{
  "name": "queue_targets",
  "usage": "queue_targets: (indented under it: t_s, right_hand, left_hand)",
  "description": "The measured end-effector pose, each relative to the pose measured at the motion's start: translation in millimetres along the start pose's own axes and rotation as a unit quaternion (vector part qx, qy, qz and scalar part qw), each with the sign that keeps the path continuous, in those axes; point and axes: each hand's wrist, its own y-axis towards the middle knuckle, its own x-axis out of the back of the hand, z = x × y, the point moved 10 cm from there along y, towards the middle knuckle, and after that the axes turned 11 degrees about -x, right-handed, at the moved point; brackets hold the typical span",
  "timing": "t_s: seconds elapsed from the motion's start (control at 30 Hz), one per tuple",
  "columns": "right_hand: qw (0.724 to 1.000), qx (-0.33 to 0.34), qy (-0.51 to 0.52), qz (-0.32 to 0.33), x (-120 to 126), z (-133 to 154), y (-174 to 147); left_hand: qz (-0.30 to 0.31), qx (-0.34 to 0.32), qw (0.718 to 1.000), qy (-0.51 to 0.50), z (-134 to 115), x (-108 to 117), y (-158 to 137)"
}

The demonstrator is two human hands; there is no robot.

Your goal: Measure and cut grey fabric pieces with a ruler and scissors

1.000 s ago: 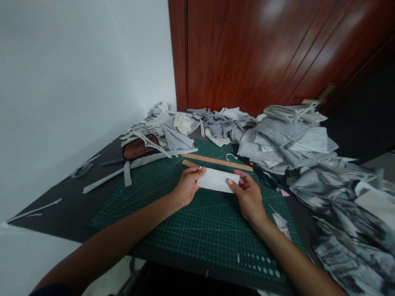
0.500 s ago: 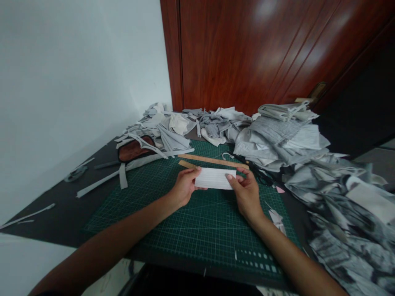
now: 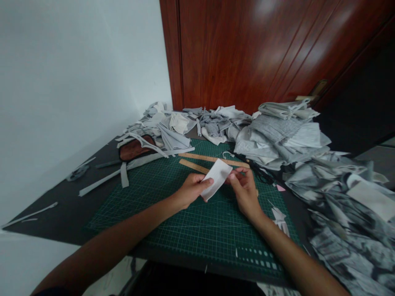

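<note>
The left hand [image 3: 192, 191] pinches a tilted white piece [image 3: 217, 176]; the right hand [image 3: 245, 190] is at its edge, grip unclear.

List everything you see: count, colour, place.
White rectangular fabric piece: one, white, centre
Green gridded cutting mat: one, green, middle
Flat wooden rulers: two, tan, far centre
Dark-edged rounded panel: one, brown, back left
Crumpled fabric heaps: several, grey and white, back, right
Narrow fabric strips: several, pale, left
Small scrap: one, pink, right
Flat tabletop: one, black, underneath
Large wooden door: one, reddish-brown, behind
Door handle: one, brass-coloured, right
Smooth wall: one, white, left
Left hand: one, gripping the fabric piece
Right hand: one, beside the piece
</note>
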Motion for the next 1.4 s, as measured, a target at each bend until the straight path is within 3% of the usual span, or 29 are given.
queue_targets:
  t_s: [0.13,0.23,0.53,0.77,0.93,1.07,1.3,1.4]
  right_hand:
    - [0.996,-0.012,-0.050,0.068,-26.5,-7.4,-14.7]
    - [0.994,-0.013,-0.085,0.067,-34.1,-15.8,-21.1]
    - [0.997,-0.028,-0.066,0.031,-19.6,-23.8,-10.9]
    - [0.993,-0.006,-0.111,0.041,-18.8,-16.8,-7.4]
    - [0.971,0.029,-0.238,-0.021,5.3,-7.8,5.5]
    - [0.909,0.042,-0.408,-0.073,33.9,8.3,19.7]
    - [0.714,-0.016,-0.683,-0.154,90.8,27.2,26.8]
    - [0.660,-0.033,-0.737,-0.143,103.7,23.1,30.5]
  left_hand:
    - [-0.110,-0.101,0.988,0.050,-14.5,14.9,-3.2]
    - [-0.139,-0.120,0.981,0.062,-19.5,19.2,-6.7]
    - [-0.127,-0.081,0.988,-0.026,-12.4,10.9,-9.6]
    - [-0.041,-0.027,0.997,-0.057,-7.3,-4.6,-5.3]
    - [-0.129,-0.060,0.988,-0.064,-15.4,12.7,-5.5]
    - [-0.189,-0.093,0.976,-0.059,-26.3,26.2,-6.0]
    - [-0.209,-0.162,0.964,0.013,-46.0,34.7,-6.9]
    - [-0.214,-0.175,0.960,0.042,-49.6,34.6,-10.1]
